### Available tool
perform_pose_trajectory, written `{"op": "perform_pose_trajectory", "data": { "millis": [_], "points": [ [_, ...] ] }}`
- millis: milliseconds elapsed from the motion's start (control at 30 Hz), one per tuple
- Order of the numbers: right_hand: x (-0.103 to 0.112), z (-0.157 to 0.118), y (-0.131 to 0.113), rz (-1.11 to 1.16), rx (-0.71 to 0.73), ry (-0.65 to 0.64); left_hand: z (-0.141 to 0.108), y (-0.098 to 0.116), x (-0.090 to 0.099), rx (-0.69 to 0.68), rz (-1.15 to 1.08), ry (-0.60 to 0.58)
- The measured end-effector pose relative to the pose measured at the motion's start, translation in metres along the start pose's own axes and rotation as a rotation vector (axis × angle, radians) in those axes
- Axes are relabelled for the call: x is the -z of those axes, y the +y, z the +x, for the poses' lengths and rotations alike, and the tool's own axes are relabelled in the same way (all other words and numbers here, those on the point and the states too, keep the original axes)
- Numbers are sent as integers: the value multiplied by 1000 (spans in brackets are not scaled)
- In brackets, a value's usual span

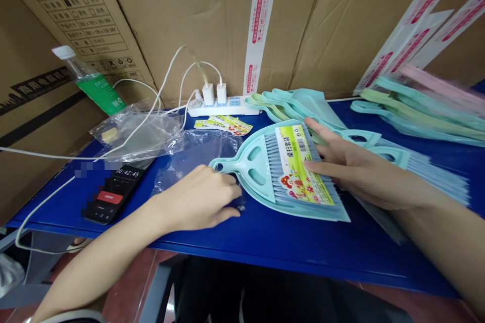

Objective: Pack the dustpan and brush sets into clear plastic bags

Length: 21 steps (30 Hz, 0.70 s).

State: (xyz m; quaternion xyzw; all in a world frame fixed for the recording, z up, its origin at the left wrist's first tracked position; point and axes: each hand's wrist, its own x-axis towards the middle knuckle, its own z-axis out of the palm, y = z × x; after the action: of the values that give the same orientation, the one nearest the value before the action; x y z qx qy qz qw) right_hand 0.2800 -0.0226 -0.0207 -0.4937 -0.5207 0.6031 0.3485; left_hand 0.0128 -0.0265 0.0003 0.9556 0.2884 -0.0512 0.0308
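Observation:
A mint-green dustpan with a hand brush (257, 171) lies on the blue table, its grey bristles and a yellow paper label (303, 164) facing up. My right hand (359, 176) spreads across the label and bristles, holding the set down. My left hand (200, 199) is curled at the dustpan's near edge, on a clear plastic bag (193, 154). Its fingers hide whatever lies beneath them. More of the bag lies under that hand.
Stacks of pastel dustpans (424, 111) lie at the right and back. A phone showing a timer (113, 192), a power strip (223, 106), printed labels (223, 123), another plastic bag (136, 131) and a bottle (91, 78) stand by cardboard boxes. Cables cross the table.

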Motion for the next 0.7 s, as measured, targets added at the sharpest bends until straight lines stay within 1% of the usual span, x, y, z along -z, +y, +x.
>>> {"op": "perform_pose_trajectory", "data": {
  "millis": [167, 300, 433, 567, 633, 700],
  "points": [
    [-2, 3, 2, 27, -36, 8, 6, 10, -11, -133, 189, 20],
    [-5, 6, 3, 40, -52, 0, 7, 10, -15, -232, 187, 90],
    [-8, 6, 3, 39, -25, -8, 6, 11, -21, -334, 189, 168],
    [-10, 3, 3, 32, -25, -21, 8, 15, -28, -422, 203, 272],
    [-11, 2, 4, 45, -28, -23, 9, 15, -25, -451, 178, 305],
    [-11, 3, 5, 62, -23, -23, 6, 11, -16, -435, 107, 311]
  ]
}}
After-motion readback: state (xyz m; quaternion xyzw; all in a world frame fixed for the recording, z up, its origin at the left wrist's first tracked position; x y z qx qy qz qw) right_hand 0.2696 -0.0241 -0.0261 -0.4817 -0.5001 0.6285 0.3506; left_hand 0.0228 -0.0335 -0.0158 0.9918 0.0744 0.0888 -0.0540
